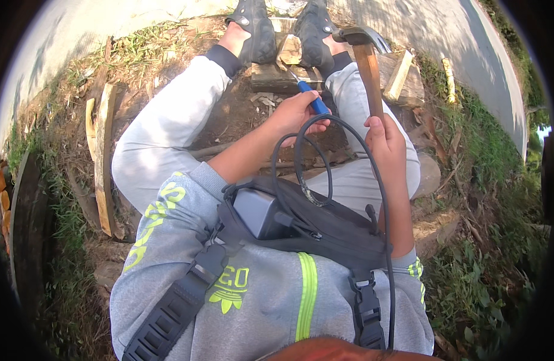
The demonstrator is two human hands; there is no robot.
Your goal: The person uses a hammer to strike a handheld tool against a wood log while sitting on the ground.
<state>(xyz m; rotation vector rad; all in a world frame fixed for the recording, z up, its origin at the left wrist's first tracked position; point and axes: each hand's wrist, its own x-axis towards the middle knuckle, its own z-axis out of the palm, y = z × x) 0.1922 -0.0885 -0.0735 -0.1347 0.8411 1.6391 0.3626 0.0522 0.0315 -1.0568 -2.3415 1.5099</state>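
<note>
My left hand (293, 114) is wrapped round the blue handle of a chisel (313, 100). The thin metal blade slants forward and left, its tip close to a small pale piece of wood (290, 50); I cannot tell whether they touch. That piece stands between my black shoes (257, 33), by a flat wooden block (268, 78). Raised on the right, my right hand (386, 141) grips a hammer (367, 69) by its wooden handle, thumb along the shaft. The dark metal head is up beyond the hand, apart from the chisel.
A black cable (334, 123) loops in front of my hands from a black waist bag (343, 234). Wood chips (266, 99) lie below the block. Split wood sticks (103, 162) lie left, another stick (399, 75) rests on a log at right. Grass and pavement (150, 18) lie around.
</note>
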